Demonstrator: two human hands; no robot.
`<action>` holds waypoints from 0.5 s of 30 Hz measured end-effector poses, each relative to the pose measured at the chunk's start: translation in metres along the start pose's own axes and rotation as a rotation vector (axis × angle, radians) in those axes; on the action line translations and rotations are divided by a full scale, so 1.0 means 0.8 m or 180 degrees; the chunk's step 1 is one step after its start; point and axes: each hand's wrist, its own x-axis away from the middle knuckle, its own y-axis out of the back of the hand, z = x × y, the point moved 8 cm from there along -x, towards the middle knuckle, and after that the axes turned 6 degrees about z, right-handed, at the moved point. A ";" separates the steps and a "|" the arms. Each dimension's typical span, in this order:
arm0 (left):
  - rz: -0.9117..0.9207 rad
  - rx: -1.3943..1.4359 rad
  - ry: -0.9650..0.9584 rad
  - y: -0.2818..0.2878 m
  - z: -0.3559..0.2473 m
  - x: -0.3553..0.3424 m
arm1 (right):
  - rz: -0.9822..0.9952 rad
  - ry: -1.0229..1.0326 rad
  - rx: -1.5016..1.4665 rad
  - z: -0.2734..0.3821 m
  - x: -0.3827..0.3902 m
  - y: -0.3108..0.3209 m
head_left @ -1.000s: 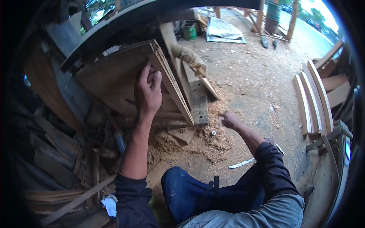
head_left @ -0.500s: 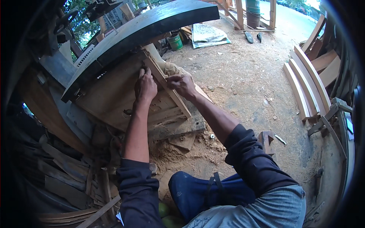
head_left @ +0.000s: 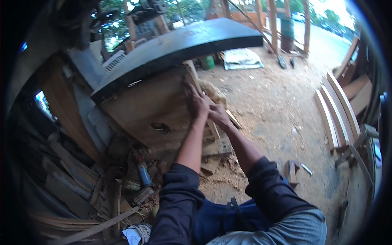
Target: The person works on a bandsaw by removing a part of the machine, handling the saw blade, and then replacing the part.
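A wooden cabinet (head_left: 143, 110) stands under a dark metal machine table (head_left: 183, 43). My left hand (head_left: 197, 104) is at the upright wooden strip (head_left: 191, 72) on the cabinet's right edge, its fingers pointing up and smeared by motion. Just right of it and lower, my right hand (head_left: 219, 116) is closed at the same strip, close against the left hand. What its fingers hold is hidden. Behind the strip bulges a tan cloth (head_left: 214, 93). In the cabinet's panel, left of my forearms, is a dark hole (head_left: 160, 126).
Curved wooden pieces (head_left: 332, 110) lean at the right. On the sawdust-strewn floor lie a notched wooden block (head_left: 291, 173) and a white stick-like item (head_left: 306, 169). Scrap boards (head_left: 67, 179) and a blue bottle (head_left: 144, 174) are at the lower left. A green can (head_left: 208, 62) stands beyond the table.
My view has shifted, so the scene sits lower and further right. The hands have come together at the strip; the right has moved down and in from the cloth, beside the left.
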 end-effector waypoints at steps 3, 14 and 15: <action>0.0040 0.0146 0.0045 -0.010 -0.019 0.010 | -0.0495 -0.0240 -0.1217 -0.021 0.021 0.027; -0.0872 0.1756 0.0055 -0.013 0.063 0.024 | -0.0966 0.0253 0.0459 0.051 -0.017 0.020; -0.0702 0.2117 0.0466 -0.028 0.073 0.026 | -0.0970 0.0248 0.0441 0.048 -0.023 0.025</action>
